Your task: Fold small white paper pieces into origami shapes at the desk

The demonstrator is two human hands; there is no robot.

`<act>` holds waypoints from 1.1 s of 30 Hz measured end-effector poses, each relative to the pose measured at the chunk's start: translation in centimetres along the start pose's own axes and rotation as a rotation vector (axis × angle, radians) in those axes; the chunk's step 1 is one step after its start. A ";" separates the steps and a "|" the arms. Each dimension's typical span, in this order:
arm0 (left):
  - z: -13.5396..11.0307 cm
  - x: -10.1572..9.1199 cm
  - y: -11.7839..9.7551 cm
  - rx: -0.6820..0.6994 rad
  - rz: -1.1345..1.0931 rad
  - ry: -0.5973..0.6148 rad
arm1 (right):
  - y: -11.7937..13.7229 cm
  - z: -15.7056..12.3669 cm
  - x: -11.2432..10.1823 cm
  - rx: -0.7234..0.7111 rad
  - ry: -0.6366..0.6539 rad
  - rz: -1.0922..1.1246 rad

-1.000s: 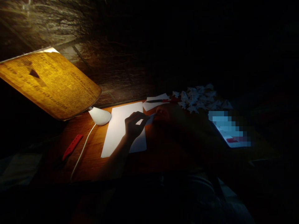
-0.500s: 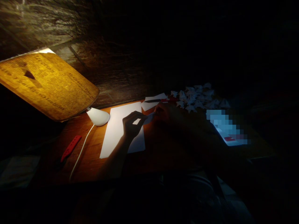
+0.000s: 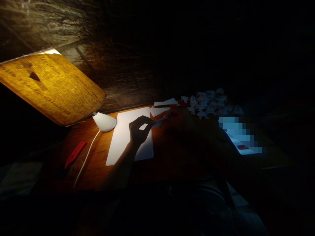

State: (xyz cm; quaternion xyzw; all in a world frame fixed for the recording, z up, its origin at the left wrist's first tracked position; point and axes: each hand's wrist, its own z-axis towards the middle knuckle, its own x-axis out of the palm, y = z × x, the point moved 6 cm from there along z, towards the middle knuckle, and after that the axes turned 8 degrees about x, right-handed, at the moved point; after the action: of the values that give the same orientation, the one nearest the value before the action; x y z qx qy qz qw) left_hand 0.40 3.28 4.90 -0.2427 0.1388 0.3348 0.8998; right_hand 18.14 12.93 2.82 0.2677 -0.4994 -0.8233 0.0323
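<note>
A small piece of folded paper (image 3: pixel 159 123) is held in the air between my two hands, partly in shadow. My left hand (image 3: pixel 139 128) pinches its left end between thumb and fingers, above a stack of white sheets (image 3: pixel 120 137). At the paper's right end is my right hand (image 3: pixel 173 117), very dark, its fingers closed on the edge. Behind the hands lie smaller white paper pieces (image 3: pixel 164 102) with a dark-bladed knife (image 3: pixel 162 106) across them; its red handle runs to the right.
A lamp (image 3: pixel 104 122) with a printed shade (image 3: pixel 54 88) and white cord (image 3: pixel 86 160) stands at left. Near it lies a red-handled tool (image 3: pixel 75 154). Several folded paper shapes (image 3: pixel 204 101) are heaped at the back right. A lit phone (image 3: pixel 242 147) lies at right on the wooden table (image 3: pixel 98 177).
The paper between my hands has tilted and now shows a darker, narrower face. My right hand has shifted slightly; my left hand keeps its pinch. The view has moved a little.
</note>
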 end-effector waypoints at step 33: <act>-1.7 2.5 3.5 -0.372 -0.393 0.058 | -0.7 0.1 0.6 0.184 -0.012 0.372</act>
State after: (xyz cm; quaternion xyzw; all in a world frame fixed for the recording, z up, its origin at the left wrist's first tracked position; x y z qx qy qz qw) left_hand -0.29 6.03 1.28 -0.4357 0.0510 0.1663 0.8832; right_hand 17.76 13.15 2.05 0.1677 -0.6136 -0.7556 0.1563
